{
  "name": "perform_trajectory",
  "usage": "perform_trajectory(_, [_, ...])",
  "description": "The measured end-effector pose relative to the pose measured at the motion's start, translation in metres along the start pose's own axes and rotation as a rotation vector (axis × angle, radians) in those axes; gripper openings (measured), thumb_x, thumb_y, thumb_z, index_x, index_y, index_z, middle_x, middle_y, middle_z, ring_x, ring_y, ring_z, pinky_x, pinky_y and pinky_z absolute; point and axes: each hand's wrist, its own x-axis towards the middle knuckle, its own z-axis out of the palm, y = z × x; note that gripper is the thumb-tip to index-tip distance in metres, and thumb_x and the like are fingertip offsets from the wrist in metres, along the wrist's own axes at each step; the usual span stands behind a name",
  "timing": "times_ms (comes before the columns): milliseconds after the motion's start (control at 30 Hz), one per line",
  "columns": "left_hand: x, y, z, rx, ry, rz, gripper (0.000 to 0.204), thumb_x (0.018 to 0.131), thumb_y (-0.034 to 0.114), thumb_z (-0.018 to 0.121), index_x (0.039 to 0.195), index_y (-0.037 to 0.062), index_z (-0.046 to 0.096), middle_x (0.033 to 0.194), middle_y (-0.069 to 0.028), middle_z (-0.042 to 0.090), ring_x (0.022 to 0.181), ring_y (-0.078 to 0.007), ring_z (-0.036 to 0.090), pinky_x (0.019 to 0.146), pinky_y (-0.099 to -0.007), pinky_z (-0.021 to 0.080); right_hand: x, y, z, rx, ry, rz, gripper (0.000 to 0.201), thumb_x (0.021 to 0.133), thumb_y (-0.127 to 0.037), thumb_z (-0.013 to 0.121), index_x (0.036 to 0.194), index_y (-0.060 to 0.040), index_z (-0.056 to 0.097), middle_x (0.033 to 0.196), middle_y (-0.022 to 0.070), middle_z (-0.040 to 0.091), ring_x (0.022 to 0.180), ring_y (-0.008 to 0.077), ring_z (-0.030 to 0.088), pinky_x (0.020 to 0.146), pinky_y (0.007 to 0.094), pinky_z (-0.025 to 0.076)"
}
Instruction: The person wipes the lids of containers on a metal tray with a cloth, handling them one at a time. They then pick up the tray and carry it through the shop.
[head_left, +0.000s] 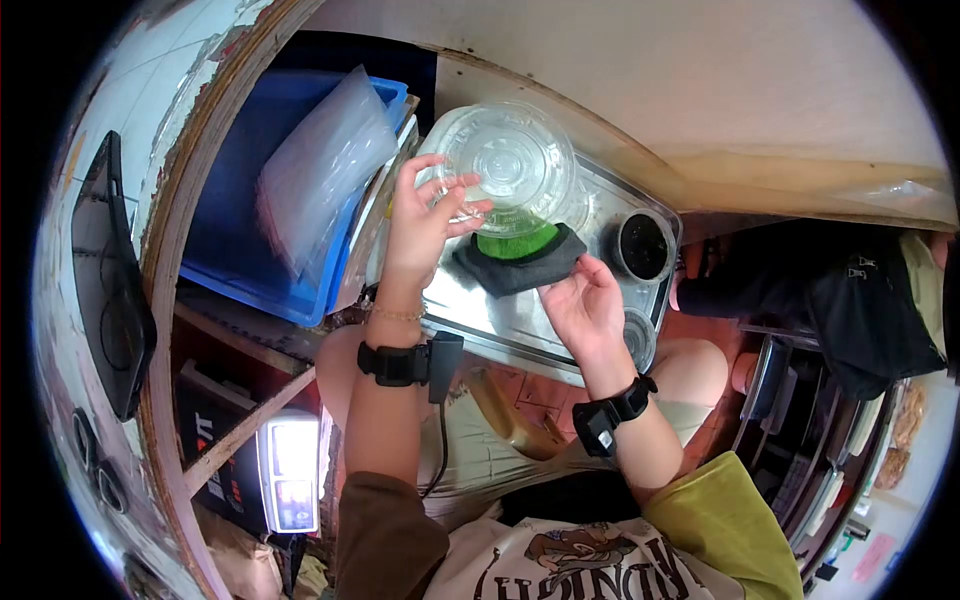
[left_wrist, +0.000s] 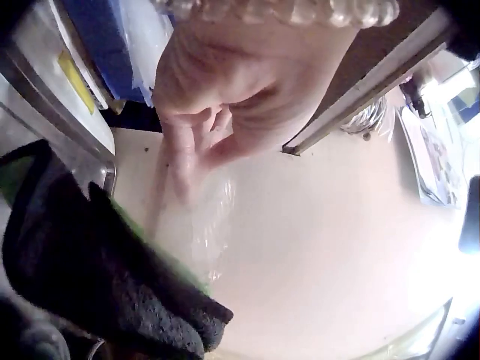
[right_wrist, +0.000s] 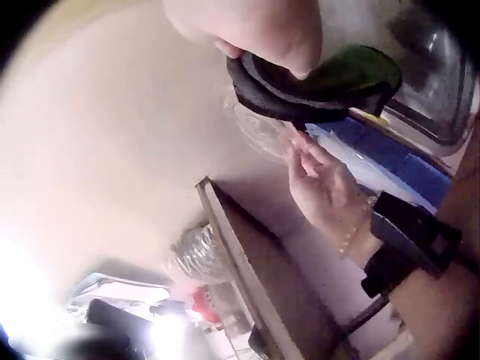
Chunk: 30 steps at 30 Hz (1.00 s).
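A round clear plastic lid or shallow bowl [head_left: 510, 150] is pinched at its edge by the left hand [head_left: 425, 225], above a metal tray [head_left: 490, 315]. Just below it, the right hand [head_left: 585, 305] pinches the edge of a folded dark grey cloth [head_left: 525, 272] with a green inner side [head_left: 515, 243]. In the left wrist view the cloth [left_wrist: 97, 262] hangs beside the left hand [left_wrist: 240, 90], whose fingers reach the clear plastic [left_wrist: 210, 225]. The right wrist view shows the right hand [right_wrist: 255, 30] gripping the cloth [right_wrist: 292, 101], with the left hand [right_wrist: 326, 187] beyond.
A clear cup of dark contents [head_left: 643, 247] stands at the tray's right end, with another clear container [head_left: 637, 335] nearer. Left of the tray, a blue bin [head_left: 230, 190] holds plastic bags [head_left: 325, 175]. A wooden post [head_left: 170, 250] and a pale wall [head_left: 760, 100] border the area.
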Motion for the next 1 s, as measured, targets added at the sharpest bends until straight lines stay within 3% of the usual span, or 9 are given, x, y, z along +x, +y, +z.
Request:
perform_trajectory(167, [0.009,-0.006,-0.009,0.03,0.248,0.183,0.039,0.092,-0.003,0.047,0.125,0.0089,0.027,0.115,-0.0191,0.054,0.09,-0.0279,0.066,0.069,-0.0321,0.058,0.002,-0.004,0.007,-0.014,-0.14,-0.006,0.033,0.09,-0.012,0.042,0.116,0.0045,0.052,0.121,0.0165,0.058,0.117,0.0304,0.052,0.107,0.0451,0.035])
perform_trajectory(367, [-0.005,-0.001,0.009,-0.001,0.082,0.097,0.041,0.087,-0.004,0.046,0.121,0.01,0.026,0.117,-0.0178,0.053,0.096,-0.0253,0.065,0.063,-0.0295,0.056,-0.017,0.014,0.091,-0.469,-0.23,-0.39,0.031,0.098,-0.018,0.043,0.123,-0.0004,0.049,0.122,0.0136,0.058,0.116,0.024,0.054,0.103,0.0395,0.041])
perform_trajectory(433, [-0.006,-0.001,0.011,-0.02,-0.051,0.062,0.038,0.087,-0.001,0.045,0.119,0.0114,0.028,0.117,-0.017,0.055,0.097,-0.0229,0.064,0.062,-0.0279,0.055,-0.004,0.035,0.095,-0.875,-0.099,-0.67,0.03,0.097,-0.014,0.047,0.125,-0.0031,0.045,0.124,0.0097,0.054,0.118,0.0226,0.051,0.1,0.036,0.04])
perform_trajectory(500, [-0.008,-0.018,0.011,-0.331,-0.255,0.125,0.029,0.094,0.013,0.046,0.121,0.0082,0.037,0.119,-0.0121,0.055,0.099,-0.0179,0.06,0.078,-0.0274,0.052,0.016,0.046,0.084,-1.538,-0.344,-0.985,0.041,0.092,-0.008,0.052,0.131,-0.0046,0.039,0.127,0.0131,0.051,0.121,0.026,0.049,0.104,0.0384,0.036])
perform_trajectory(567, [-0.004,-0.033,0.012,-0.464,-0.295,0.238,0.034,0.097,0.024,0.041,0.125,0.0051,0.042,0.118,-0.0096,0.054,0.104,-0.0163,0.056,0.089,-0.0287,0.048,0.024,0.048,0.073,-2.159,-0.482,-1.054,0.049,0.087,-0.004,0.054,0.134,-0.0033,0.039,0.135,0.0188,0.045,0.127,0.0352,0.042,0.107,0.0418,0.031])
perform_trajectory(600, [-0.005,-0.031,0.013,-0.169,-0.277,0.354,0.039,0.097,0.029,0.039,0.126,0.0036,0.043,0.118,-0.0095,0.054,0.107,-0.0159,0.054,0.095,-0.0304,0.045,0.027,0.055,0.068,-2.202,-0.455,-1.099,0.052,0.082,-0.002,0.057,0.132,-0.0027,0.042,0.138,0.0195,0.043,0.128,0.0401,0.039,0.105,0.0454,0.032])
perform_trajectory(767, [-0.011,-0.037,0.01,-0.437,-0.296,0.156,0.038,0.098,0.028,0.038,0.126,0.0032,0.043,0.12,-0.0116,0.053,0.11,-0.0209,0.054,0.1,-0.0351,0.042,0.024,0.066,0.055,-2.165,-0.242,-1.265,0.05,0.081,-0.001,0.058,0.129,-0.0043,0.047,0.136,0.0152,0.047,0.119,0.0362,0.047,0.1,0.047,0.034])
perform_trajectory(833, [-0.024,-0.027,0.014,-0.322,-0.249,0.208,0.041,0.098,0.029,0.036,0.129,0.003,0.041,0.123,-0.0138,0.052,0.114,-0.0242,0.053,0.102,-0.0369,0.041,0.024,0.066,0.053,-2.061,-0.474,-1.133,0.049,0.081,-0.003,0.058,0.129,-0.005,0.048,0.134,0.0152,0.049,0.118,0.0352,0.046,0.102,0.0468,0.031])
perform_trajectory(1000, [-0.028,-0.032,0.007,-0.752,-0.095,-0.054,0.046,0.099,0.034,0.033,0.136,0.0069,0.039,0.131,-0.0137,0.05,0.124,-0.029,0.046,0.109,-0.0437,0.033,0.011,0.08,0.057,-1.932,-0.57,-1.034,0.057,0.077,-0.011,0.066,0.13,-0.0029,0.046,0.133,0.0198,0.05,0.116,0.0365,0.048,0.102,0.0442,0.032])
